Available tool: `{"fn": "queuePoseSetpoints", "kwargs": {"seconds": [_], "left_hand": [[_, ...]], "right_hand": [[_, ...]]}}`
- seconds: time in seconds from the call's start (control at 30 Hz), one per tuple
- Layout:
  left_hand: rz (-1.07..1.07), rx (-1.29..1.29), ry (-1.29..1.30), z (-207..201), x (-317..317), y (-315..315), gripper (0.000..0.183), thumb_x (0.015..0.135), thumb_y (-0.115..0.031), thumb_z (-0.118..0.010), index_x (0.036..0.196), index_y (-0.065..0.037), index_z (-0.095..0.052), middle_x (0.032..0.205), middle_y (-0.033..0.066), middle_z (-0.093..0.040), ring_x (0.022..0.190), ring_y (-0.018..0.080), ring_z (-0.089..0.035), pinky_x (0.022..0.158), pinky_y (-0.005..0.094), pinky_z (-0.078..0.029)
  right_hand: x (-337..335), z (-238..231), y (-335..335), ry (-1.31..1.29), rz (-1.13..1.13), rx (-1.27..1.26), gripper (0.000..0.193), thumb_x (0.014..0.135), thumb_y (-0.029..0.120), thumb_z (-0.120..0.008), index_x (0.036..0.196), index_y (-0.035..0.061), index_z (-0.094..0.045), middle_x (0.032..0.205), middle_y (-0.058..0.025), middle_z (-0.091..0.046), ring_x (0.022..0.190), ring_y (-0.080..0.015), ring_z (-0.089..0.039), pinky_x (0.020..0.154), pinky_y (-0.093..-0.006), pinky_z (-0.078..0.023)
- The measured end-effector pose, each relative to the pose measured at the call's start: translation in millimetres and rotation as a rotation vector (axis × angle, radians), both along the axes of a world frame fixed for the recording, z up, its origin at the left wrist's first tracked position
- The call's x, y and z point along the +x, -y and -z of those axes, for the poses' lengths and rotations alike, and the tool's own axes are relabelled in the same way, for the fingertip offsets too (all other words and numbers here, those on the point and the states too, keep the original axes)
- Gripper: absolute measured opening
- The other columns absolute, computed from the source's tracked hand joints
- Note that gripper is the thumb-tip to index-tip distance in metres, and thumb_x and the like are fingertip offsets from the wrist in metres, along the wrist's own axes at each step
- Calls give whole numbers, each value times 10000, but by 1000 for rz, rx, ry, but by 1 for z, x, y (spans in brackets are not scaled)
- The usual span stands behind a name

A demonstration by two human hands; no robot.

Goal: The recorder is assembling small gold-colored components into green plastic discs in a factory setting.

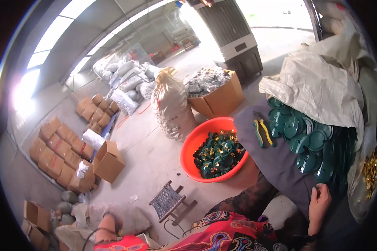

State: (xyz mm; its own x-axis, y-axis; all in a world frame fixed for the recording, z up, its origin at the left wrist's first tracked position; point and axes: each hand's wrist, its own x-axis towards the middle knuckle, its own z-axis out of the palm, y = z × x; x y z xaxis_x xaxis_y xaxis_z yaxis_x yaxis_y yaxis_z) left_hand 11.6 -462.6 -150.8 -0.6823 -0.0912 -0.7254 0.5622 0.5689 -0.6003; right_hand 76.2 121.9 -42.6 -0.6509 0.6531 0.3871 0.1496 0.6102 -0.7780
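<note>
My right hand (pixel 319 205) rises from the lower right with its fingers loosely bent and the thumb apart. Nothing shows between them. Just beyond it, glossy dark green round discs (pixel 317 140) spill from a whitish woven sack (pixel 318 88). A grey-purple cloth (pixel 255 134) is spread beside them, bearing yellow-and-green handled pliers (pixel 264 133). Left of the cloth, an orange-red basin (pixel 188 161) holds dark green pieces with small gold-coloured parts (pixel 218 152). More small gold-coloured pieces (pixel 372 171) lie at the far right in clear plastic. My left hand is out of view.
A low stool with a woven seat (pixel 167 203) stands on the floor. Behind the basin are a tall filled sack (pixel 171 104), an open carton (pixel 220 100) of silvery pieces and an air cooler (pixel 228 33). Stacked cartons (pixel 63 152) and an open box (pixel 108 161) are at left.
</note>
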Motion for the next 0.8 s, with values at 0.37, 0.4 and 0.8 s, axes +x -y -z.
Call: {"fn": "queuePoseSetpoints", "kwargs": {"seconds": [0.37,0.4,0.8], "left_hand": [[-638,153,-221,26,12,65,182,719,-250,-657,750,-80,-713,768,70,-702,753,191,-678,689,336,-534],[-666,177,-225,-3,-21,96,179,722,-246,-656,751,-79,-713,767,69,-702,752,191,-678,689,336,-534],[276,1958,-39,-128,-246,-323,225,760,22,-581,979,44,-629,804,103,-652,735,156,-623,658,282,-489]], "right_hand": [[10,1,2,-2,68,-23,156,777,7,-628,921,-21,-575,763,-151,-574,633,-257,-571,579,-338,-448],[11,4,1,-19,78,7,162,777,20,-636,926,-15,-583,762,-153,-581,632,-264,-580,577,-342,-455],[0,1,1,-69,71,83,135,783,121,-656,866,34,-596,757,-130,-616,645,-292,-612,569,-361,-482]]}}
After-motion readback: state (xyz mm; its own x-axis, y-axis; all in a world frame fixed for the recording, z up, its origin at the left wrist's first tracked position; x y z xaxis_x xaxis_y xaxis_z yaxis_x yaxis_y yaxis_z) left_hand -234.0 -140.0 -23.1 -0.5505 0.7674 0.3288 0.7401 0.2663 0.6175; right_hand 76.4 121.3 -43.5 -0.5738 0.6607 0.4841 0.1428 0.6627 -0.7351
